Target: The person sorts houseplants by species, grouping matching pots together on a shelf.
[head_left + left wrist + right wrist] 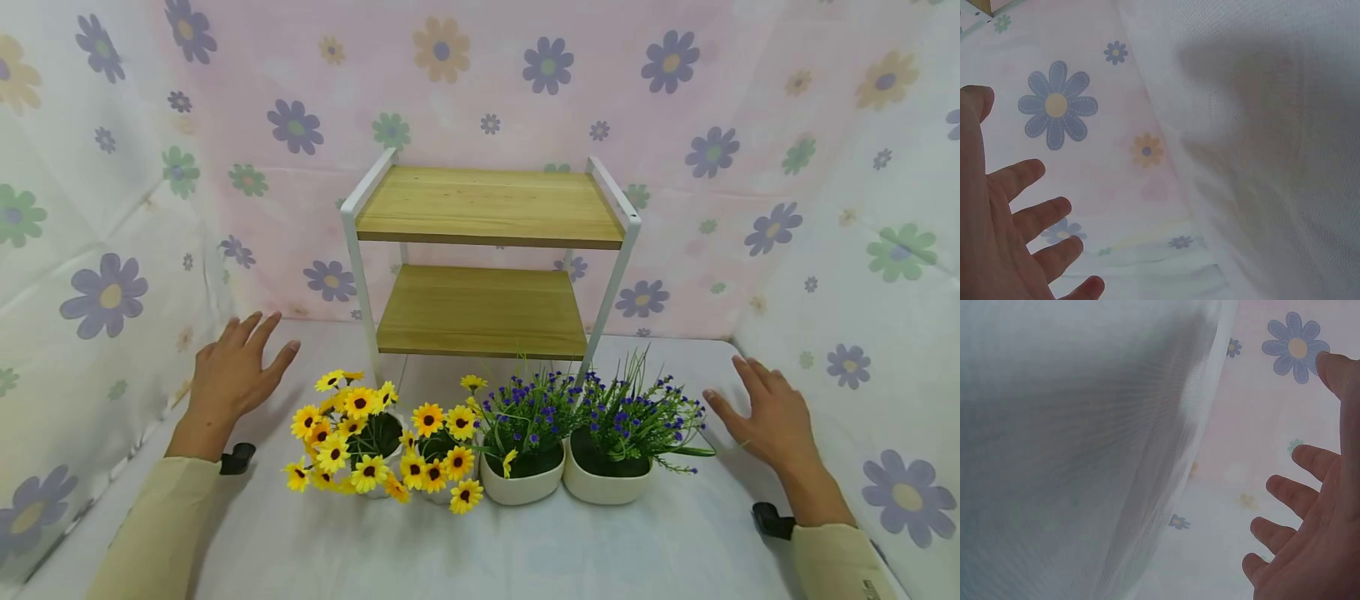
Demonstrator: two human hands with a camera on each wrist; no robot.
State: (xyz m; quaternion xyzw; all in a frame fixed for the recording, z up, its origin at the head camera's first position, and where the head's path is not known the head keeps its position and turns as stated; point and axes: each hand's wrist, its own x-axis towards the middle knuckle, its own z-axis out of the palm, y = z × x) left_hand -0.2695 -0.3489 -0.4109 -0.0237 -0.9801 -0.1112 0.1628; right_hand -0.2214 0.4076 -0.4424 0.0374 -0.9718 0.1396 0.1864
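Observation:
My left hand (234, 371) is spread palm down over the left side of the white-covered table, holding nothing. On the far right my right hand (772, 417) has its fingers apart, also without anything in it. Between them stand two pots of yellow artificial sunflowers, the larger bunch (348, 429) nearest my left hand and a smaller bunch (442, 450) beside it. Two white oval pots with purple flowers follow, one pot (522, 486) in the middle and another pot (609, 485) nearest my right hand. Both wrist views show outstretched fingers against the cloth.
Behind the flowers stands a two-tier rack with a wooden upper shelf (487, 204), a lower shelf (480, 312) and white metal side frames. Flower-printed cloth (487, 83) encloses the back and both sides. White cloth (510, 550) covers the table.

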